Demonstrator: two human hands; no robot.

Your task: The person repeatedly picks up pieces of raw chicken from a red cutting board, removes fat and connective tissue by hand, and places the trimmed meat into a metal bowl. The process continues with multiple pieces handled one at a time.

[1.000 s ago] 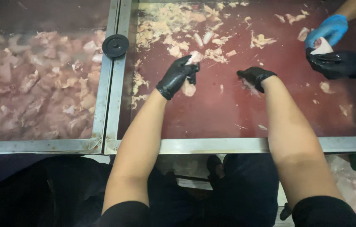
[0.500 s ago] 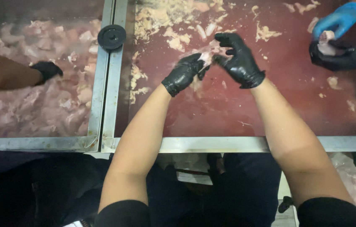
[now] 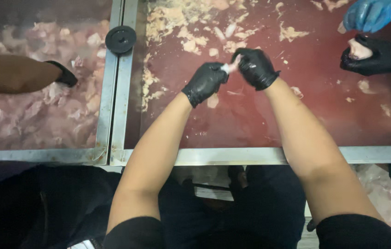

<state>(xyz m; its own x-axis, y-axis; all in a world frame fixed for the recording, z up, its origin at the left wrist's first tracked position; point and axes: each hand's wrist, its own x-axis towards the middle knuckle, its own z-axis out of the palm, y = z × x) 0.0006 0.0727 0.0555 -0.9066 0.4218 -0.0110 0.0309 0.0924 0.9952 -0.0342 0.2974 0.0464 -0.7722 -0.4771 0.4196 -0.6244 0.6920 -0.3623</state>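
Both of the person's hands wear black gloves and meet over the red desk (image 3: 260, 124). The left hand (image 3: 206, 82) and the right hand (image 3: 256, 68) are each closed on opposite ends of one small pale piece of meat (image 3: 230, 67), which is pinched between their fingertips and held just above the desk surface, not resting on it. The forearms are bare and run down to black sleeves at the lower edge of the view. Pale meat scraps (image 3: 184, 27) lie scattered across the far part of the desk, thickest at the upper left corner, with a few loose bits nearer the hands. A metal frame (image 3: 117, 92) borders the desk on the left and front; a round black knob (image 3: 120, 39) sits on it. Left of the frame, a bin of pink meat pieces (image 3: 34, 120) is full, and another person's black-gloved hand (image 3: 64, 76) reaches into it. At the upper right, a co-worker's blue-gloved hand (image 3: 370, 14) and black-gloved hand (image 3: 380, 57) hold another pale piece of meat between them.
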